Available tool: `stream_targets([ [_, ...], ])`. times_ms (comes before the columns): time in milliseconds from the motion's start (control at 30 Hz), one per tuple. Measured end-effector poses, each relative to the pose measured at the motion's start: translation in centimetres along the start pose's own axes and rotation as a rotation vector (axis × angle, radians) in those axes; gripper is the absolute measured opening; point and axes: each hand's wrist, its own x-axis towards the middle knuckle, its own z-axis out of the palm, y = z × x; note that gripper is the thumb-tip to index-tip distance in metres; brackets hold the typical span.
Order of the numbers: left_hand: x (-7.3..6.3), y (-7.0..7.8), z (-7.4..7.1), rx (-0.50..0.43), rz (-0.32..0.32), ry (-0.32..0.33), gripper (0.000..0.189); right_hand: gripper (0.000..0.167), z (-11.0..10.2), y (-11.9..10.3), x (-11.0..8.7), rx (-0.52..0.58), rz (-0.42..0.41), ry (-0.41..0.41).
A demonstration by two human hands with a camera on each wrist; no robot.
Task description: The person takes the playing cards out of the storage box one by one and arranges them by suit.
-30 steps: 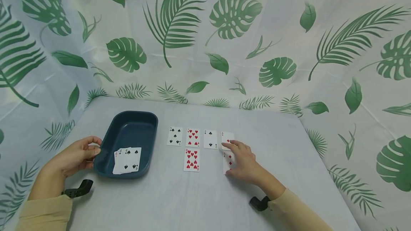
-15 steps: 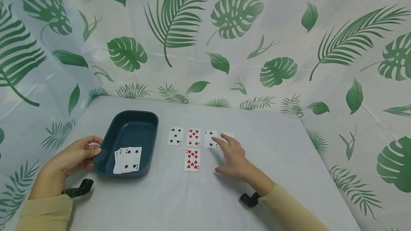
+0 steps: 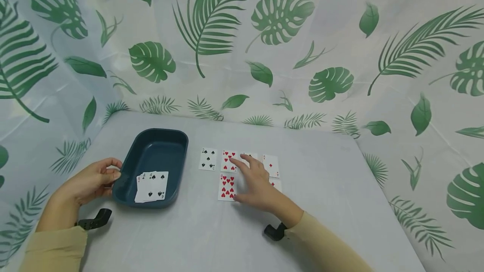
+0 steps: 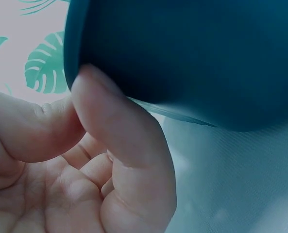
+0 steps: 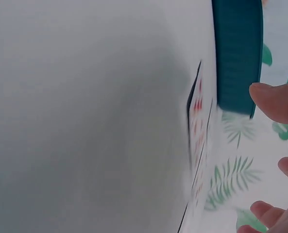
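Left hand [image 3: 93, 181] pinches the lower-left rim of the dark blue, rounded-rectangle tray [image 3: 154, 153], left of frame centre. Right hand [image 3: 261, 186] is over the card rows mid-frame, fingers spread, nothing seen in its grip; can't tell contact.

Face-up white paper-like cards: five of spades [image 3: 207, 159], seven of hearts [image 3: 227, 162], ace of diamonds [image 3: 271, 166], a red hearts card [image 3: 225, 187] by the thumb. Others half-hidden. Loose card stack [image 3: 152, 188] lies in the tray's near end.

Handling, my guess: cards light, thin, bendy, slippery; slide or lift by an edge, don't crease. Tray stiff, light, likely plastic; rim's the grip.

Edges: upper row sits tight side by side. Room: white cloth-covered counter [image 3: 329, 196] runs right and toward frame bottom; tray wall must be cleared at left.
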Motion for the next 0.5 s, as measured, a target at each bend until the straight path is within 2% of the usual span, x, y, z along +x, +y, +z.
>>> stream_targets([
  [133, 0.1, 0.1, 0.1, 0.008, -0.005, 0.01, 0.021, 0.109, 1.0, -1.2, 0.7, 0.023, -0.036, -0.017],
  [500, 0.0, 0.1, 0.2, 0.01, 0.004, 0.008, 0.02, 0.109, 3.0, -5.5, 2.2, -0.026, -0.191, -0.062],
])
